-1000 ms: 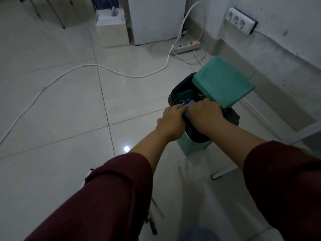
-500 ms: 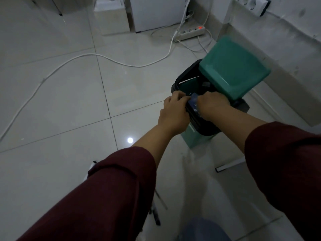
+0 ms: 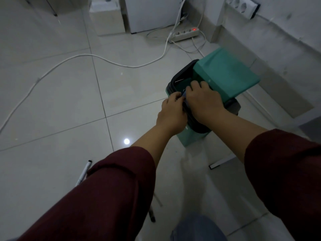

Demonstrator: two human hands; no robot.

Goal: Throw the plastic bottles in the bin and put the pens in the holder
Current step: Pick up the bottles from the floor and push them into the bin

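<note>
A teal pedal bin (image 3: 191, 138) with a black inner rim stands on the tiled floor, and its lid (image 3: 225, 73) is raised. Over the bin's near rim, my left hand (image 3: 172, 112) and my right hand (image 3: 203, 100) press together. Both are closed on a small bluish plastic bottle (image 3: 184, 95), which my fingers mostly hide. A white pen with a black cap (image 3: 85, 172) lies on the floor by my left sleeve. Below my left forearm lies a dark pen (image 3: 152, 214). No pen holder is in view.
A white cable (image 3: 86, 56) snakes across the floor to a power strip (image 3: 185, 33) with a red light near the wall. A white box (image 3: 107, 20) and a white cabinet (image 3: 151, 13) stand at the back. A wall ledge (image 3: 278, 70) runs just right of the bin.
Both hands stay together at the bin's rim with the bluish bottle between them. My right hand's fingers have shifted a little further over the opening.
</note>
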